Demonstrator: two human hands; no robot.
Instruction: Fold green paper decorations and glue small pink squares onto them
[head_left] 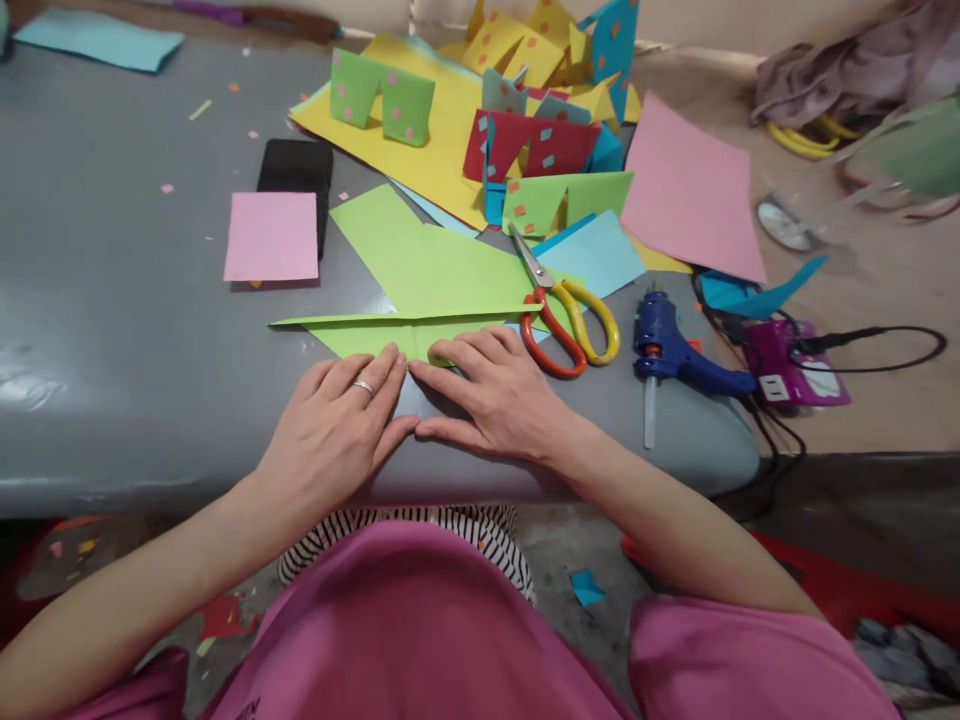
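Left hand [337, 415]: left and nearside of the scissors [545, 285], palm down, fingers out straight, fingertips on the green folded paper [360, 335]. Right hand [495, 395]: just nearside of the scissors, also flat, fingers spread a bit, on same paper. Neither is clenched; both look to be pressing, not pinching. Thumbs near each other; can't tell if they touch.

Green folded paper: left of the scissors, partly under the hands, long raised strip on far side running right up to the red handle.

Step looks like flattening a crease. To do it well: line edges up first, pin the middle, then run fingertips outward with even pressure. Watch the strip's right end; it could snag on the handle, so shifting the scissors would help. Avoid skewing the near edge.

Farther out: larger green sheet [450, 270] left of the scissors, partly under them; light-blue paper [600, 255] just beyond; blue glue gun [675, 345] to the right, best given elbow room; pink square [271, 238] well left.
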